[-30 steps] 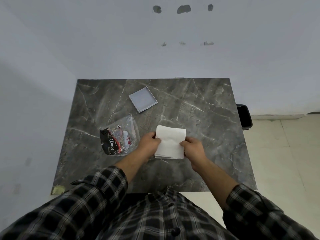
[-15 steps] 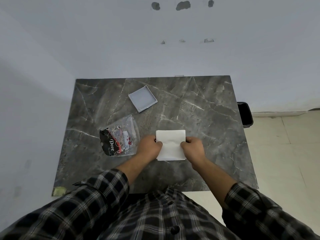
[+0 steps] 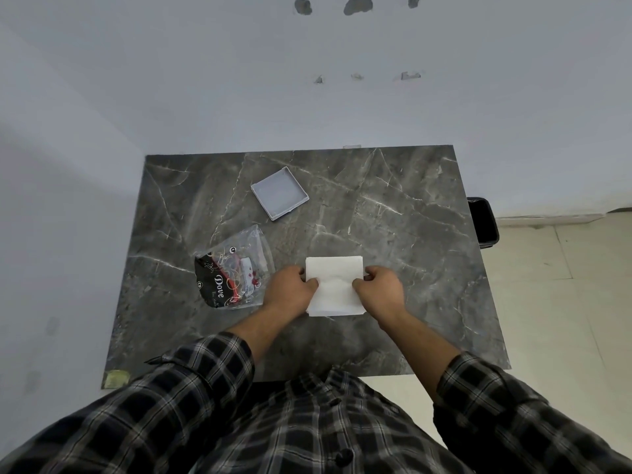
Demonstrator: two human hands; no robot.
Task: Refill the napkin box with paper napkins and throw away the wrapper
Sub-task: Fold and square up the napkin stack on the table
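**Holding the napkin stack at the counter's near middle**

Lying on the dark marbled counter (image 3: 393, 234) are 3 loose things: a shallow grey napkin box (image 3: 279, 193) toward the far side, an opened clear wrapper (image 3: 236, 270) with a black printed end to the left, and a white stack of paper napkins (image 3: 334, 285) in the near middle. A black bin (image 3: 484, 220) stands on the floor just past the counter's right edge. Nothing lies between the stack and the box; the wrapper sits just beside the left hand (image 3: 290, 290).

The left hand grips the stack's left edge and the right hand (image 3: 379, 290) grips its right edge, thumbs pressed on top and fingers curled underneath, pinching the napkins from both sides. Whether the stack rests on the counter or is slightly lifted cannot be told.

The napkin box is open, tilted relative to the counter's edges, and appears empty. The wrapper looks flattened, with no napkins visible inside.
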